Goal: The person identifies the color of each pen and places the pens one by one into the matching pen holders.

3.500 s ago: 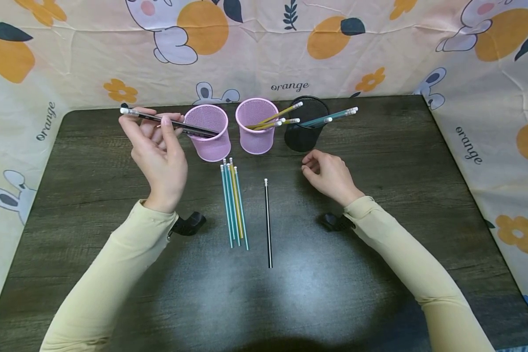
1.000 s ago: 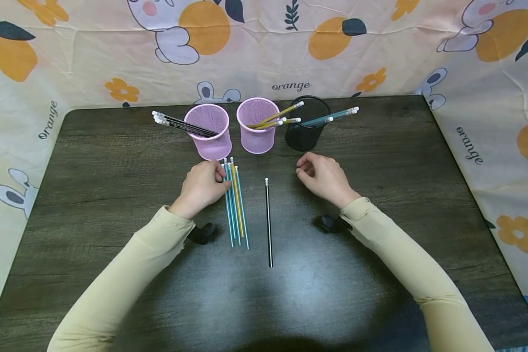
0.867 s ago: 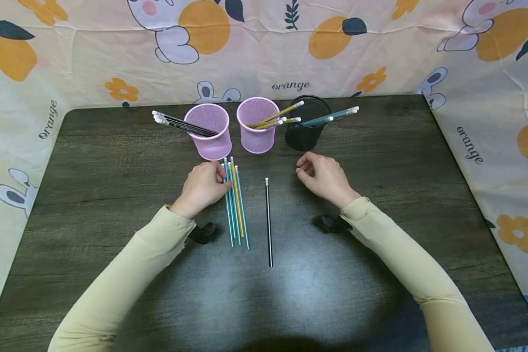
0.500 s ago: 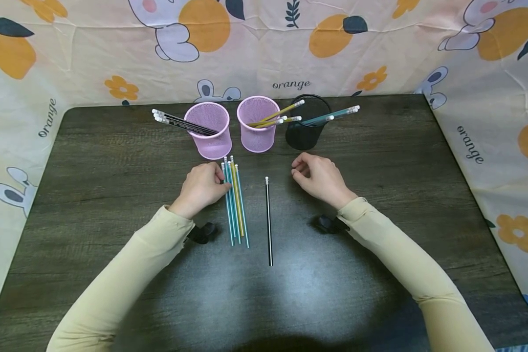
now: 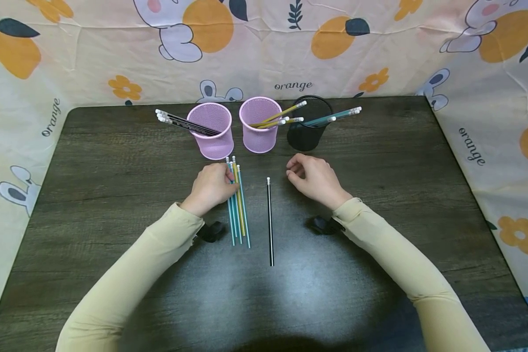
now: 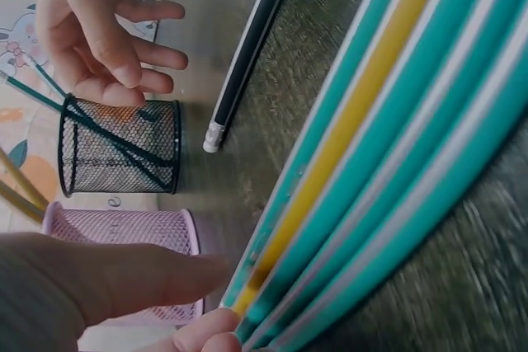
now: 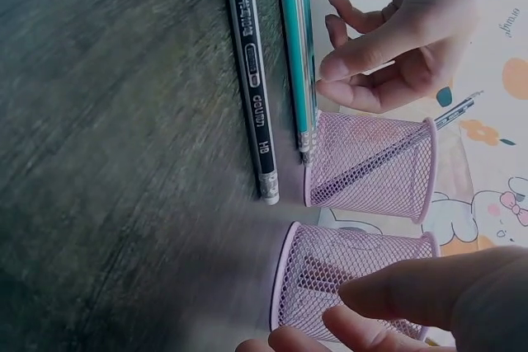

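Note:
Several teal pencils (image 5: 247, 222) and a yellow pencil (image 5: 239, 210) lie side by side on the table, eraser ends away from me. My left hand (image 5: 213, 188) is at their upper part, thumb over the bundle and fingers loosely bent; whether the fingertips touch the pencils is unclear. In the left wrist view its thumb (image 6: 157, 278) is near the eraser ends, which it partly hides. A single black pencil (image 5: 270, 222) lies to the right of the bundle. Right of that, my right hand (image 5: 315, 180) hovers or rests with loosely curled fingers, holding nothing.
At the back stand a left pink mesh cup (image 5: 215, 146) with black pencils, a middle pink mesh cup (image 5: 258, 142) with yellow pencils, and a black mesh cup (image 5: 305, 139) with teal pencils. A patterned cloth (image 5: 264, 54) hangs behind the table (image 5: 114, 142).
My left hand has left the black pencils leaning in the left pink cup and come down to the teal and yellow bundle, lately shifting slightly right. My right hand has drifted left.

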A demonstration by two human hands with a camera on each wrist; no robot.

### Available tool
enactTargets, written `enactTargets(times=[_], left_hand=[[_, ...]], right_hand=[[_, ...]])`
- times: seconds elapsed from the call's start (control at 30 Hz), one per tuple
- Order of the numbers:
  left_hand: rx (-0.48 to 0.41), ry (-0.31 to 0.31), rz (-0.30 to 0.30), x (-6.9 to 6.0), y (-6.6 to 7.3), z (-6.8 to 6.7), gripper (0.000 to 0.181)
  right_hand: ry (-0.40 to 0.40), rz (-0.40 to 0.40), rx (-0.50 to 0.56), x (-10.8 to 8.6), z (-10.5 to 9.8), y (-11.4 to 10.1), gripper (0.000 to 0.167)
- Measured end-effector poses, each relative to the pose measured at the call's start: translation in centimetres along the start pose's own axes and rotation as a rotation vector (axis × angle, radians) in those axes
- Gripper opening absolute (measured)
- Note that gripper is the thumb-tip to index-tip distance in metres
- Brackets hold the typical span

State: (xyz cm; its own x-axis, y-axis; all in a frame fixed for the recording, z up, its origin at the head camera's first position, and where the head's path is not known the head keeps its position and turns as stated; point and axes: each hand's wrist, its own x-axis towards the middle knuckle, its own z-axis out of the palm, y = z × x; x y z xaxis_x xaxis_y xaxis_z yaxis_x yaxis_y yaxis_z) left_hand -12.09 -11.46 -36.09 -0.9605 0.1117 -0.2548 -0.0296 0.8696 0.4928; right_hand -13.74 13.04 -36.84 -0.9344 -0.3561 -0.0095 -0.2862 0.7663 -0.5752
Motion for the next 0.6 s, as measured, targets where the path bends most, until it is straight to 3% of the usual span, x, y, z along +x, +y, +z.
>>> enactTargets(times=[0.3,0.47,0.6], left_hand=[[-0.035,-0.046,-0.035,0.8,0.7,0.6,0.011],[-0.052,-0.061,-0.058,1.3,1.1,0.8,0.033],[-0.058,-0.066,-0.090,1.7,1.4,1.0,0.032]], right_hand=[[0.007,-0.003,0.004,-0.1,0.0,0.4,0.015],[0.005,-0.002,0.002,-0.2,0.0,0.4,0.015],[-0.001,0.004,0.003,-0.2,0.0,0.5,0.014]])
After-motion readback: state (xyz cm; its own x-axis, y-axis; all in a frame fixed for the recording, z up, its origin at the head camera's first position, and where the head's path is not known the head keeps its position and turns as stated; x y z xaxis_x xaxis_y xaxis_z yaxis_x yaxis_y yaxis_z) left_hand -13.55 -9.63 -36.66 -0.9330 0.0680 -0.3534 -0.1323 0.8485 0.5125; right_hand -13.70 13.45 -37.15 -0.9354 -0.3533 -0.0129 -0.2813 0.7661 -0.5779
